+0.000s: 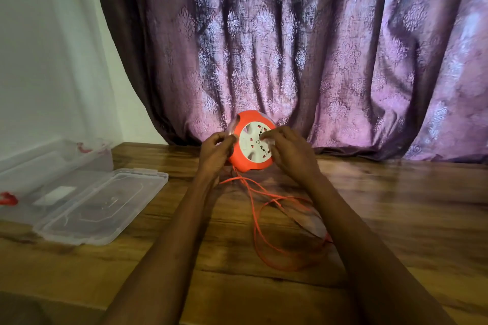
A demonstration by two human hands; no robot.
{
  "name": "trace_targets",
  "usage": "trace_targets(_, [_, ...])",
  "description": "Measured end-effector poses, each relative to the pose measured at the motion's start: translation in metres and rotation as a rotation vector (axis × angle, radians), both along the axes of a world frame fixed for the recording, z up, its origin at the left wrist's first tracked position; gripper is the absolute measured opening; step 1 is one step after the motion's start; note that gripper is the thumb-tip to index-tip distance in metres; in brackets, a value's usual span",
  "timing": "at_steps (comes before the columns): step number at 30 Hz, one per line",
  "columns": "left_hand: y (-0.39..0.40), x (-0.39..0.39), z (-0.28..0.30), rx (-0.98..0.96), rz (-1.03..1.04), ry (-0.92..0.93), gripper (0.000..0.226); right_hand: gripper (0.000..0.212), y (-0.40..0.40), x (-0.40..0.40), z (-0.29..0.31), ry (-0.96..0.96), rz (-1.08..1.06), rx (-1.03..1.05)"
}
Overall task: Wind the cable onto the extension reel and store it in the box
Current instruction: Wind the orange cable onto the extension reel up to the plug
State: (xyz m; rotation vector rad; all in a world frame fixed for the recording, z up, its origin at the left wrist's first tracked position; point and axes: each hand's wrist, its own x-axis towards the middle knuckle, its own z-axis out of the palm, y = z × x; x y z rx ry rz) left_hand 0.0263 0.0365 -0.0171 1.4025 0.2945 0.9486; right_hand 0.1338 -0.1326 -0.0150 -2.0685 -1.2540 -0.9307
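Ideally, your left hand (216, 152) gripped the round orange-and-white plastic extension reel (252, 141) firmly while your right hand (286, 149), fingers pressing its face, turned it, drawing in the loose orange cable (266, 219) lying below it.

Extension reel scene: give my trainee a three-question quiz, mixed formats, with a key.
1. True or false: the orange cable is fully wound onto the extension reel.
2. Which hand's fingers rest on the reel's white socket face? A) left hand B) right hand
3. Fill in: the clear lid lies flat on the wooden ____.

Key: 1 false, loose loops lie between the forearms. 2 B. 3 table.
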Motion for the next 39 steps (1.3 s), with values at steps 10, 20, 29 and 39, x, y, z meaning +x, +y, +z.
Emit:
trace_targets(10, [0.016,-0.002,-0.005,-0.063,-0.094,0.044,0.013,0.069,0.004,-0.008,-0.005,-0.298,0.029,-0.408])
trace_targets(20, [0.018,-0.005,-0.004,0.02,-0.113,0.108,0.014,0.052,0.004,-0.006,-0.02,-0.477,0.054,-0.426])
trace_targets(29, [0.017,-0.004,-0.003,0.064,-0.149,0.112,0.014,0.039,0.011,0.0,-0.029,-0.661,0.005,-0.239])
trace_targets(39, [-0.001,0.002,-0.007,0.119,-0.228,0.017,0.018,0.057,0.002,0.002,-0.015,-0.362,-0.26,-0.047])
